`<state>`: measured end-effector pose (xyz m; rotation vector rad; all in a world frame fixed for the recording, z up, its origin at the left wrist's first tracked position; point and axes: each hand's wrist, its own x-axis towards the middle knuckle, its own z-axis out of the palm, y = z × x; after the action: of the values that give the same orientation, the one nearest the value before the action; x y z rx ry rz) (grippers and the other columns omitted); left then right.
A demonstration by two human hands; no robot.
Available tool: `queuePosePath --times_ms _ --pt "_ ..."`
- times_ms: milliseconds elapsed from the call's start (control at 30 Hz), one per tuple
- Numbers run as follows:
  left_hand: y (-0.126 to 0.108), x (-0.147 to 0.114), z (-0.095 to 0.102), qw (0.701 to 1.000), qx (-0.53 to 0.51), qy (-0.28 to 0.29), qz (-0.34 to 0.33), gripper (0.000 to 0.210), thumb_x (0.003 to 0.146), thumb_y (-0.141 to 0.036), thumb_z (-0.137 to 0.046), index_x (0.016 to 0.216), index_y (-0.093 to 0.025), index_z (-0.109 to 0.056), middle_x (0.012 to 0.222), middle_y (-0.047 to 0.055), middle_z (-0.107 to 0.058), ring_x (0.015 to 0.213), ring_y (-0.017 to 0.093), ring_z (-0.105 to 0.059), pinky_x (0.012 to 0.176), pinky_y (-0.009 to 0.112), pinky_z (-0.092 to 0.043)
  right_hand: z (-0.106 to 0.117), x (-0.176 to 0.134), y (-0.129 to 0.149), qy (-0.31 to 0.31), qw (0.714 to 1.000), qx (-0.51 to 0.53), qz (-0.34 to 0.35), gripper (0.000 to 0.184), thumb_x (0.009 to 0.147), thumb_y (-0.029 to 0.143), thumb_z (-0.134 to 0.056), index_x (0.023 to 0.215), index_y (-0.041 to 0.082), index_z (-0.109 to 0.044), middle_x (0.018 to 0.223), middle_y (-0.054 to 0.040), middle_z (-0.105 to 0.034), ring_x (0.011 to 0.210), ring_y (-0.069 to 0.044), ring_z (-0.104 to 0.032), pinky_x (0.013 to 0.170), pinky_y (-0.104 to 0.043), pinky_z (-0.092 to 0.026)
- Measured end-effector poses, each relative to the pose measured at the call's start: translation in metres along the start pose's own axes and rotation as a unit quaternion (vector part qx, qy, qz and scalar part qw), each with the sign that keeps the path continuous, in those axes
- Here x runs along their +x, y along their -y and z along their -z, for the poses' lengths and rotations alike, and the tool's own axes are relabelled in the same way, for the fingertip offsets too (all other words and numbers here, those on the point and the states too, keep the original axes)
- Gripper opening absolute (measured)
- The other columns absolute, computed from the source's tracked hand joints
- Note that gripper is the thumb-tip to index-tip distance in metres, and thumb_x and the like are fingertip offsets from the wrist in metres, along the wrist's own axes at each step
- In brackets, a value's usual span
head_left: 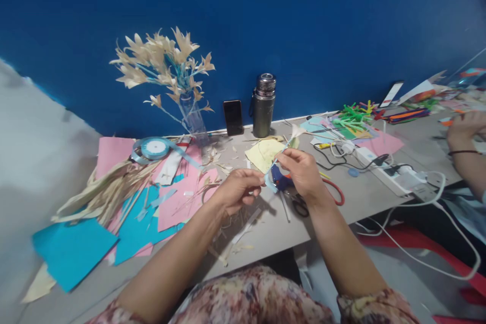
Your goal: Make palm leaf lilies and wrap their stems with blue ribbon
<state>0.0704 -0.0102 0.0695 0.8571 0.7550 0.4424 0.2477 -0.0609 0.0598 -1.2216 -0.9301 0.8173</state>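
Observation:
Between the fingertips of my right hand (302, 171) is the stem of a pale handmade flower (296, 132), its bloom tilted up and to the right. Light blue ribbon (270, 184) runs along the stem, and a loose piece dangles near its lower end. My left hand (239, 190) pinches that lower end, closed at thumb and forefinger; whether it grips ribbon, stem or both I cannot tell. Below the hands lie a dark blue tool (281, 178), partly hidden, and dark-handled scissors (299, 206). A yellow crumpled sheet (261, 156) lies just behind.
Finished-looking pale flowers (163, 61) stand in a clear vase (193, 121). Against the wall are a phone (233, 117) and a metal flask (263, 106). Left are a ribbon roll (155, 148), dried husks (110, 187) and blue paper (76, 248); right, a power strip (383, 169) and another person's hand (467, 129).

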Motion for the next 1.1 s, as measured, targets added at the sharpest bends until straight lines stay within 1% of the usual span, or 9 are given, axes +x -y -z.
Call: queuePosePath --times_ms 100,200,333,467,567,700,833,967,1100 --pt "0.002 -0.002 0.007 0.998 -0.031 0.038 0.025 0.025 0.057 -0.014 -0.084 0.076 -0.009 -0.068 0.066 0.004 -0.061 0.046 0.004 -0.043 0.034 0.013 -0.014 0.001 0.000 -0.005 0.017 0.999 0.027 0.014 0.024 0.077 0.039 -0.078 0.071 0.018 -0.069 0.066 0.0016 -0.058 0.061 -0.012 -0.048 0.056 -0.025 -0.037" --pt "0.005 -0.004 0.011 0.997 -0.050 0.051 0.032 0.024 0.058 -0.011 -0.082 0.077 -0.010 -0.067 0.067 0.002 -0.060 0.046 0.003 -0.042 0.035 0.012 -0.014 0.001 0.001 -0.011 0.044 0.997 0.058 0.011 0.019 0.079 0.037 -0.076 0.078 0.019 -0.072 0.066 0.0020 -0.057 0.061 -0.012 -0.046 0.057 -0.025 -0.035" --pt "0.006 -0.007 0.014 0.996 -0.057 0.052 0.034 0.023 0.060 -0.012 -0.080 0.076 -0.012 -0.064 0.063 -0.001 -0.054 0.045 0.003 -0.038 0.037 0.013 -0.013 -0.002 0.000 -0.015 0.050 0.996 0.074 0.002 0.020 0.079 0.037 -0.076 0.075 0.019 -0.071 0.062 0.0031 -0.054 0.057 -0.011 -0.043 0.055 -0.025 -0.034" --pt "0.005 -0.010 0.015 0.996 -0.059 0.065 0.022 0.022 0.061 -0.016 -0.078 0.074 -0.014 -0.061 0.056 -0.006 -0.042 0.044 0.003 -0.030 0.039 0.014 -0.011 -0.006 -0.005 -0.010 0.034 0.998 0.049 0.028 0.019 0.080 0.037 -0.076 0.075 0.019 -0.071 0.068 0.0015 -0.059 0.062 -0.013 -0.049 0.058 -0.025 -0.039" --pt "0.004 -0.014 0.013 0.998 -0.032 0.061 0.013 0.025 0.061 -0.017 -0.081 0.072 -0.015 -0.059 0.052 -0.008 -0.037 0.045 0.003 -0.026 0.040 0.015 -0.010 -0.007 -0.008 -0.007 0.031 0.998 0.041 0.037 0.018 0.080 0.037 -0.075 0.077 0.020 -0.072 0.069 0.0009 -0.060 0.063 -0.013 -0.052 0.058 -0.026 -0.041" --pt "0.004 -0.019 0.007 0.998 -0.013 0.055 0.011 0.030 0.057 -0.016 -0.084 0.069 -0.016 -0.057 0.050 -0.007 -0.041 0.044 0.003 -0.025 0.041 0.017 -0.011 -0.006 -0.009 -0.006 0.041 0.997 0.033 0.048 0.018 0.082 0.038 -0.074 0.081 0.020 -0.073 0.069 0.0007 -0.060 0.064 -0.014 -0.054 0.058 -0.026 -0.042" --pt "0.004 -0.020 0.004 0.998 -0.025 0.058 0.019 0.031 0.054 -0.014 -0.084 0.069 -0.016 -0.056 0.048 -0.008 -0.043 0.042 0.002 -0.025 0.040 0.016 -0.011 -0.005 -0.009 -0.006 0.039 0.997 0.026 0.062 0.022 0.081 0.042 -0.074 0.082 0.020 -0.073 0.072 -0.0008 -0.063 0.067 -0.015 -0.055 0.060 -0.027 -0.043" --pt "0.004 -0.021 0.003 0.996 -0.039 0.070 0.035 0.030 0.053 -0.010 -0.082 0.071 -0.015 -0.058 0.048 -0.009 -0.043 0.042 0.001 -0.023 0.040 0.015 -0.011 -0.004 -0.008 -0.006 0.042 0.997 0.026 0.065 0.027 0.080 0.046 -0.074 0.084 0.020 -0.072 0.072 -0.0014 -0.061 0.067 -0.015 -0.052 0.060 -0.027 -0.043" --pt "0.005 -0.022 0.003 0.993 -0.040 0.108 0.036 0.027 0.056 -0.007 -0.077 0.076 -0.014 -0.061 0.061 -0.001 -0.062 0.041 0.000 -0.024 0.040 0.015 -0.013 -0.003 -0.008 -0.006 0.076 0.993 0.077 0.052 0.024 0.081 0.043 -0.075 0.083 0.020 -0.072 0.075 -0.0016 -0.059 0.065 -0.014 -0.047 0.059 -0.028 -0.039"
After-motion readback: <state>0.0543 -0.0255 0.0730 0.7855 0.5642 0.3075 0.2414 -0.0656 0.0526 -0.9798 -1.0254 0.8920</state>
